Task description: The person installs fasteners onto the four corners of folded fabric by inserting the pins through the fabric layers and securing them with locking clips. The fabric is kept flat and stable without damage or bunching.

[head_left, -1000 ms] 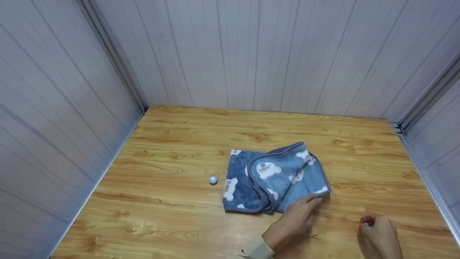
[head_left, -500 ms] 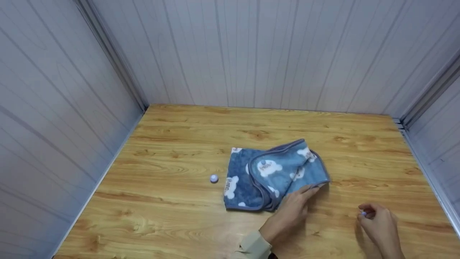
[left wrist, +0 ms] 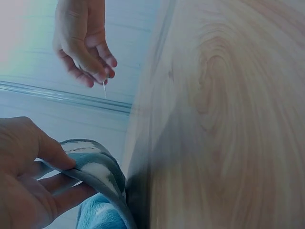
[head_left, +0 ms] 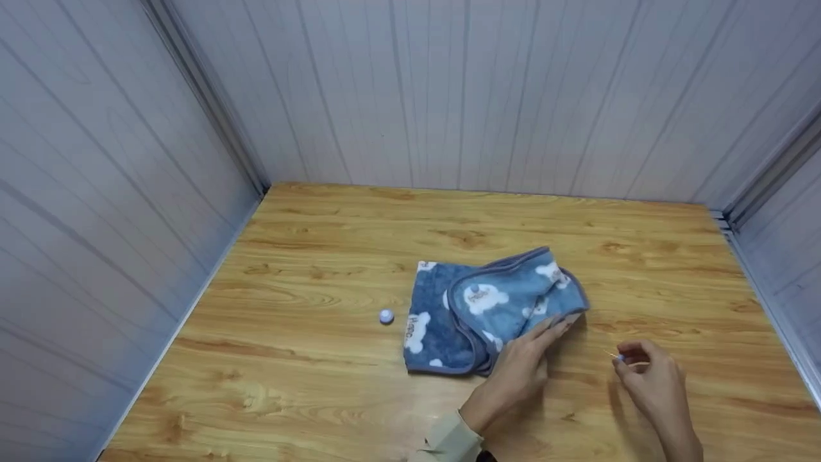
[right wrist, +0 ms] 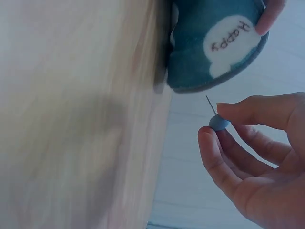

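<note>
A folded blue fleece blanket (head_left: 436, 333) with white bear shapes and a grey-blue border lies on the table. My left hand (head_left: 513, 372) pinches its near right edge between thumb and fingers, holding that edge raised. To the right, my right hand (head_left: 654, 385) holds a ball-headed pin (right wrist: 218, 122) by its small blue head, pinched between thumb and fingertips. The thin needle points toward the lifted blanket edge, a short gap away. A small blue round head (head_left: 474, 289) shows on top of the blanket's upper flap.
A small pale lilac round piece (head_left: 386, 316) sits on the wooden table (head_left: 288, 385), just left of the blanket. Pale panel walls (head_left: 423, 96) enclose the table at the back and both sides.
My right hand has moved left and away from me, bringing the pin closer to the blanket. The blanket's right edge has risen slightly in my left hand.
</note>
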{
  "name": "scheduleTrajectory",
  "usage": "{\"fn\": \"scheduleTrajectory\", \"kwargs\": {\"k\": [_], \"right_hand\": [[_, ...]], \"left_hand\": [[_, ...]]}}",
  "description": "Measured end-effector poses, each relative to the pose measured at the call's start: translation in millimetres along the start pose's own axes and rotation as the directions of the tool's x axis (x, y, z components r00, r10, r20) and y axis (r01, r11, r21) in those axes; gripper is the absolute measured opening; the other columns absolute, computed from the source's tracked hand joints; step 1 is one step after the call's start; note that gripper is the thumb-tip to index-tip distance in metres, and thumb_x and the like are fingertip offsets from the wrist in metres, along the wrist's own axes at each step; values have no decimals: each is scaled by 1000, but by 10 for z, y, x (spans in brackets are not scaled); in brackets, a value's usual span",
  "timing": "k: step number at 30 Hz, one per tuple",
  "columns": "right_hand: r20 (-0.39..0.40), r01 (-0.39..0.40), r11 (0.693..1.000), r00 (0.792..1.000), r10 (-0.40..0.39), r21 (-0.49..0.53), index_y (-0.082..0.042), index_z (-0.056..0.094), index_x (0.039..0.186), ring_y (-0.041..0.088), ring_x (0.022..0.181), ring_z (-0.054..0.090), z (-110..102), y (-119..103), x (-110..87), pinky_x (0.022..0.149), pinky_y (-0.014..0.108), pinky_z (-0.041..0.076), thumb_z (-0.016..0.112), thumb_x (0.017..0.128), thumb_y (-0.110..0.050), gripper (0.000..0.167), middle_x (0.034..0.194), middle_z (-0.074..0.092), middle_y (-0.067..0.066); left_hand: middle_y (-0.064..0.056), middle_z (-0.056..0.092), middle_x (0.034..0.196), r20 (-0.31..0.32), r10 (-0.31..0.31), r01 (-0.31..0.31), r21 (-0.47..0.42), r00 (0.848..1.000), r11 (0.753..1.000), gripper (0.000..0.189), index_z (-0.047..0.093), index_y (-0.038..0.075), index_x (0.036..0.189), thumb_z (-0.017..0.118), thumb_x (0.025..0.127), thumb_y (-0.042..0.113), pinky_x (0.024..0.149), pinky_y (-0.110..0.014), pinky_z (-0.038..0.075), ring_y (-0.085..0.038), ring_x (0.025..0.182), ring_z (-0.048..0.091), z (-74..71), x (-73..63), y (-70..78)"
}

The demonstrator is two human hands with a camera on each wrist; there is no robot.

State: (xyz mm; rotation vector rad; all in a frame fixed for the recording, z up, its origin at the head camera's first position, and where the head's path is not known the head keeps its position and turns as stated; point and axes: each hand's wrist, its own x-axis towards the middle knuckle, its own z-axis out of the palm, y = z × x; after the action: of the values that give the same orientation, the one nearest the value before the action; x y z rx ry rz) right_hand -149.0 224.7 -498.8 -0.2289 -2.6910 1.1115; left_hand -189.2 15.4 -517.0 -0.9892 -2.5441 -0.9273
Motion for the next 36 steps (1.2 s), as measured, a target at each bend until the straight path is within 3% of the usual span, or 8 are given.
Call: {"fn": "scheduleTrajectory", "kwargs": {"k": [4, 18, 36], "right_hand": [[-20, 24, 999, 1000, -24, 27, 5, 65, 94, 13, 76, 61, 86, -142, 33, 61, 13, 47, 71, 76, 5, 19, 88, 66, 14], [-125, 202, 969, 975, -185, 143, 3, 66, 85, 0, 70, 59, 295, -421, 124, 61, 10, 47, 76, 70, 10, 19, 80, 67, 11], [-163, 299, 913, 951, -262, 277, 7, 67, 87, 2, 75, 61, 433, -645, 200, 65, 12, 49, 73, 72, 15, 18, 81, 68, 14]], "left_hand": [[0, 42, 145, 17, -17, 17, -12, 1000, 1000, 74, 45, 22, 142, 58, 77, -11, 72, -21, 49, -13, 95, 61, -30, 2, -5], [3, 38, 148, -21, -9, 8, -11, 1000, 1000, 73, 43, 20, 143, 57, 79, -10, 85, -23, 47, -13, 119, 50, -161, 13, -51], [-2, 39, 147, -60, 33, -35, -27, 998, 999, 73, 42, 14, 144, 57, 77, -11, 66, -15, 42, -12, 81, 58, -323, 36, -144]]}}
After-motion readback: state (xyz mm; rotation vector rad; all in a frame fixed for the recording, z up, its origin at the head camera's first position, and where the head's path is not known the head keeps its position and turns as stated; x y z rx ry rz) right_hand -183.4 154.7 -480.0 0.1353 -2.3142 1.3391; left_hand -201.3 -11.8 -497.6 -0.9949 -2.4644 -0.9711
